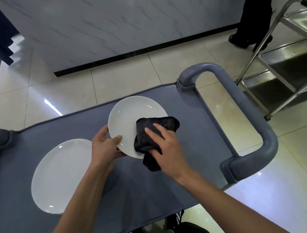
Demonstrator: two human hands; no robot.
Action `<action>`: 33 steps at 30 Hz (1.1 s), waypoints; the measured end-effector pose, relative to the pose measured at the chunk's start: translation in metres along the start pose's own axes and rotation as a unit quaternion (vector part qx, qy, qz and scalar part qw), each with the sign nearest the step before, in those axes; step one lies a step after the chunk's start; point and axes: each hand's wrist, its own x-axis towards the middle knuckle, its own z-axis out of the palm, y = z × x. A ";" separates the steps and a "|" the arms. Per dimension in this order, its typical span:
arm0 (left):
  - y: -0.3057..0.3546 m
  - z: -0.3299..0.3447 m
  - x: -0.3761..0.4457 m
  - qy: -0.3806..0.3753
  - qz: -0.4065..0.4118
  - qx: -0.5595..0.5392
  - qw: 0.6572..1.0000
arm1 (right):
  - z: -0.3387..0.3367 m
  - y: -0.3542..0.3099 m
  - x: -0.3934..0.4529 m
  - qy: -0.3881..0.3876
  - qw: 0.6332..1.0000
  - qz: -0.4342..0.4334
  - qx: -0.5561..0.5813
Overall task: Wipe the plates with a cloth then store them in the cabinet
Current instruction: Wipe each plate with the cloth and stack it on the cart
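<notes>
A white plate (130,116) is held tilted above the grey cart top (191,130). My left hand (105,146) grips its left rim, thumb on the plate's face. A black cloth (151,134) lies bunched on the plate's lower right part and hangs over its edge. My right hand (165,146) presses the cloth against the plate, with fingers curled into the fabric. A second white plate (59,177) lies flat on the cart to the left, partly behind my left forearm.
The cart has a grey loop handle (248,113) on the right and another at the far left. A steel trolley (291,66) stands on the tiled floor at the right. Another person's legs (248,12) are beyond it. A marble-faced wall panel (122,16) rises ahead.
</notes>
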 end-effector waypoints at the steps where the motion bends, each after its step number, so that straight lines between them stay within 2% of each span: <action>1: 0.000 0.000 0.000 -0.002 0.001 0.004 1.000 | 0.003 -0.001 -0.001 -0.005 1.000 -0.010 -0.008; 7: -0.002 -0.001 -0.010 -0.050 -0.003 0.021 0.999 | 0.004 -0.022 0.023 -0.043 0.996 -0.070 -0.022; 13: -0.009 -0.002 -0.021 -0.100 -0.012 0.010 0.995 | -0.008 -0.040 0.069 -0.031 0.986 -0.121 -0.111; 17: -0.012 -0.007 -0.024 -0.073 -0.010 -0.024 0.997 | -0.015 -0.036 0.085 -0.026 0.983 -0.117 -0.141; 21: -0.014 -0.013 -0.025 -0.024 -0.001 -0.066 0.998 | -0.025 -0.013 0.089 -0.001 0.987 -0.055 -0.153; 24: -0.013 -0.012 -0.024 0.005 0.012 -0.086 0.996 | -0.028 0.004 0.080 0.009 0.992 -0.028 -0.120; 29: -0.009 -0.002 -0.021 0.061 0.010 -0.129 0.990 | -0.016 0.017 0.048 0.012 0.997 -0.017 -0.081; 33: -0.004 0.010 -0.019 0.061 0.022 -0.145 0.987 | -0.001 0.006 0.025 -0.003 0.997 -0.040 -0.062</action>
